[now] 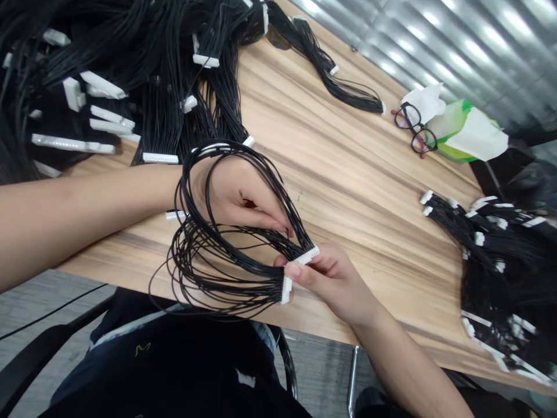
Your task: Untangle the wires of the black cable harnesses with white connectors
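A looped black wire harness (217,261) with white connectors hangs over the near edge of the wooden table (348,168). My left hand (237,194) is inside the loop, fingers closed, pinching the wires near their ends. My right hand (328,278) is closed on the harness's two white connectors (298,270), thumb pressed on them.
A big heap of black harnesses with white connectors (122,75) covers the far left. Another pile (505,273) lies at the right edge. A single bundle (343,87), glasses (415,129) and a green tissue pack (461,130) sit at the back. A chair is below me.
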Tool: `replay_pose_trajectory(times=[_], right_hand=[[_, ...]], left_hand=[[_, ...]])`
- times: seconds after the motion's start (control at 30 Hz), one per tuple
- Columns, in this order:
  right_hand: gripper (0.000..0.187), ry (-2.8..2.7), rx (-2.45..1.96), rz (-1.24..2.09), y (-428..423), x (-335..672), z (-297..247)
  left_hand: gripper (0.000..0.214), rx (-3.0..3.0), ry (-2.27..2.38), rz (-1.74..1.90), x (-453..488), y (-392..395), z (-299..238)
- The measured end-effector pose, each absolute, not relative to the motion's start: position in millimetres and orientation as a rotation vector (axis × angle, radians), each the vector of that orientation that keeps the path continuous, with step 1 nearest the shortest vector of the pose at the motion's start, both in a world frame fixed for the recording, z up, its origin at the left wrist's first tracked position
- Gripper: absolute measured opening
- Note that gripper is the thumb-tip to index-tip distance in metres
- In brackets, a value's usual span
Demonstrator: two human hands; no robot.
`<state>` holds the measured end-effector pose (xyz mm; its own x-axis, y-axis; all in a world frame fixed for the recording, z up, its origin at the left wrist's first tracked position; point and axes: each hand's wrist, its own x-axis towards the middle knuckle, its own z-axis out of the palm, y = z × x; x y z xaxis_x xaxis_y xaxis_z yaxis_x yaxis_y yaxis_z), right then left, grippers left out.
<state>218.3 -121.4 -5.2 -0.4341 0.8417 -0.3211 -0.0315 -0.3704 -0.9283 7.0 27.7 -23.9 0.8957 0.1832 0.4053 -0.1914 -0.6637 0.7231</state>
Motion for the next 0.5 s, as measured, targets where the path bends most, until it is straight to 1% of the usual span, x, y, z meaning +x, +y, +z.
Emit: replay_pose_trajectory(times=[0.1, 0.23, 0.37, 0.43, 0.5], right_hand=[[0.035, -1.26, -1.168, 1.846, -121, 218, -5], [0.037, -1.246, -1.197, 1.806, -122, 220, -4], [0.038, -1.214, -1.178, 1.842, -122, 219, -1], [0.038, -1.203, -1.162, 1.857, -122, 218, -1], [0.035, -1.201, -1.152, 1.859, -122, 218, -1]], left_hand=[[0.02, 2.222, -0.052, 0.593, 12, 26, -28], [0.013, 2.101, -0.111, 0.738, 13, 26, -26], [0.016, 2.09, 0.046, 0.72, 10, 19, -20], [0.027, 2.074, 0.142, 0.754, 13, 9, -20], [0.054, 2.13, 0.282, 0.819, 17, -2, -25]])
